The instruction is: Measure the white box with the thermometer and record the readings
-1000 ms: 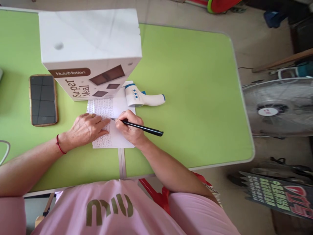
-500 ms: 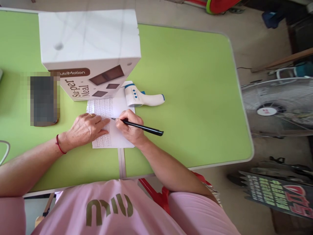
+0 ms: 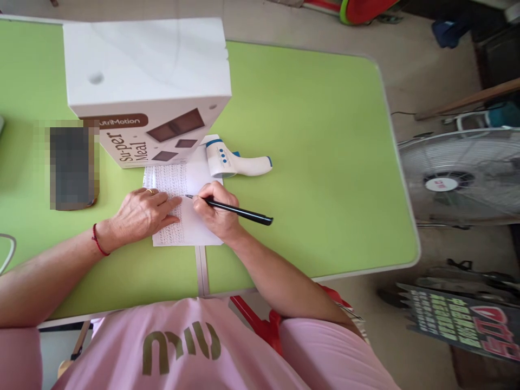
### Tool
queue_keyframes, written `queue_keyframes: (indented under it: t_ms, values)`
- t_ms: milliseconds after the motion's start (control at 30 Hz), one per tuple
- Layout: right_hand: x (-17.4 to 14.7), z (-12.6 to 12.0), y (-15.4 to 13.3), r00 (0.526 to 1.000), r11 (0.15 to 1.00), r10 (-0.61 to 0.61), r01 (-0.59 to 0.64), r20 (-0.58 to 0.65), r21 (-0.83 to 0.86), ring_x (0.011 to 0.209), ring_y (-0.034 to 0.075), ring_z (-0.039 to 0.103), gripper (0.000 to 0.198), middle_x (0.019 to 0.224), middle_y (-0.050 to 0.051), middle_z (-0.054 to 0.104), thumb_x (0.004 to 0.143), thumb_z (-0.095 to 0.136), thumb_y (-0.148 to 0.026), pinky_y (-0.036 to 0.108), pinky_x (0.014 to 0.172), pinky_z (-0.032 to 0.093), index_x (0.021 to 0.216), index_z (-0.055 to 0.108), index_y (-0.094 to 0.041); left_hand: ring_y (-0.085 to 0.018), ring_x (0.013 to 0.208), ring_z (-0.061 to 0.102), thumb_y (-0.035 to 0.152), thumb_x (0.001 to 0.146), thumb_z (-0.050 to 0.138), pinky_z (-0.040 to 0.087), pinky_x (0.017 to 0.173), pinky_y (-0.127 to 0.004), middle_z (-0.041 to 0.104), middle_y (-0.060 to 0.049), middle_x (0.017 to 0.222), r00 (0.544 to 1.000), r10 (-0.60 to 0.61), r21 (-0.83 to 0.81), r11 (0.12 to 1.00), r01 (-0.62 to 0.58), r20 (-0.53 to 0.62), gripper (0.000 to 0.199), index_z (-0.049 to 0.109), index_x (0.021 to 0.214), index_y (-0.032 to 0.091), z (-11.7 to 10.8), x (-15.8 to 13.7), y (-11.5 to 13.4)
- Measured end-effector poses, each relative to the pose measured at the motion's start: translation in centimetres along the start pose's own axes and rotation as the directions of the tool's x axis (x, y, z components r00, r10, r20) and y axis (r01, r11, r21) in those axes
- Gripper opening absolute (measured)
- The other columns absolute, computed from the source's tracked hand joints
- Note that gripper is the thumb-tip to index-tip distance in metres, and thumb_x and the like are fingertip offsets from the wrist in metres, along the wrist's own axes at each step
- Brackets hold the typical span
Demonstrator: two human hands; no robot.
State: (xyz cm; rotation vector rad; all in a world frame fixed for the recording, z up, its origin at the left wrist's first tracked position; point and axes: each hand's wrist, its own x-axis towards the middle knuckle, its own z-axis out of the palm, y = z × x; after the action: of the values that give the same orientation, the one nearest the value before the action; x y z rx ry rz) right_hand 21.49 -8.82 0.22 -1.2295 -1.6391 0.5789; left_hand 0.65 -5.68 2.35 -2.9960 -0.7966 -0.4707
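Observation:
A sheet of white paper (image 3: pixel 199 230) lies on the green table, its left part covered with lines of small handwriting. My left hand (image 3: pixel 142 214) rests on the written part, fingers stretched out flat. Pinched in my right hand (image 3: pixel 219 214) is a black pen (image 3: pixel 239 210), its tip at the edge of the writing. I cannot tell whether the tip touches the paper. Just beyond my right hand, a white and blue infrared thermometer (image 3: pixel 235 160) lies partly over the sheet. A large white box (image 3: pixel 150 65) stands at the sheet's far end and hides part of it.
The green table (image 3: pixel 325 162) has a pale rim. A dark, blurred-out phone-like object (image 3: pixel 73 168) lies left of the box. A white cable (image 3: pixel 8 254) curves at the left edge. Beyond the table's right end stand a fan (image 3: pixel 442 184) and a sign board (image 3: pixel 459 319).
Both hands keep nearly the same place on the paper. The pen's back end has shifted very slightly to the right. The whole view has moved a little.

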Motion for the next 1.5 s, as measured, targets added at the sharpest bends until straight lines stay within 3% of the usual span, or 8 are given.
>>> queue_keyframes:
  t_ms: [467,667,1133,1500]
  values:
    - [-0.03,0.03,0.02,1.0,0.998,-0.013,0.012,-0.004,-0.054,0.049,0.009,0.043,0.021,0.055,-0.008,0.046,0.084,0.056,-0.021,0.024,0.051,0.039,0.069,0.041,-0.023,-0.02,0.06,0.061,0.046,0.096,0.057,0.044,0.054,-0.034,0.063,0.0,0.073,1.0,0.005,0.0,1.0,-0.005,-0.006,0.035,0.064,0.111,0.015,0.05,-0.09,-0.09]
    - [-0.02,-0.09,0.07,0.998,0.999,-0.002,-0.001,-0.064,-0.05,0.05,0.009,0.044,0.02,0.055,-0.008,0.045,0.085,0.057,-0.024,0.024,0.051,0.039,0.07,0.043,-0.023,-0.02,0.06,0.06,0.046,0.096,0.057,0.044,0.054,-0.034,0.063,0.0,0.073,1.0,0.003,0.01,1.0,-0.003,-0.003,0.034,0.064,0.11,0.015,0.0,-0.02,-0.06]
    - [0.08,-0.1,0.01,0.998,0.998,-0.032,0.029,-0.047,-0.064,0.048,0.008,0.042,0.022,0.055,-0.008,0.043,0.084,0.057,-0.022,0.023,0.05,0.038,0.069,0.041,-0.023,-0.02,0.06,0.06,0.045,0.093,0.062,0.044,0.054,-0.033,0.063,0.0,0.074,1.0,0.005,0.011,1.0,-0.005,0.003,0.035,0.063,0.111,0.015,0.0,-0.06,-0.09]
    - [0.06,-0.15,-0.02,0.998,0.998,0.023,-0.027,-0.065,-0.055,0.048,0.01,0.042,0.023,0.053,-0.008,0.042,0.083,0.055,-0.025,0.025,0.05,0.038,0.067,0.039,-0.024,-0.02,0.062,0.06,0.046,0.098,0.053,0.043,0.056,-0.033,0.064,-0.002,0.075,0.999,-0.007,0.0,1.0,0.007,0.04,0.035,0.063,0.113,0.016,-0.05,-0.07,-0.14]
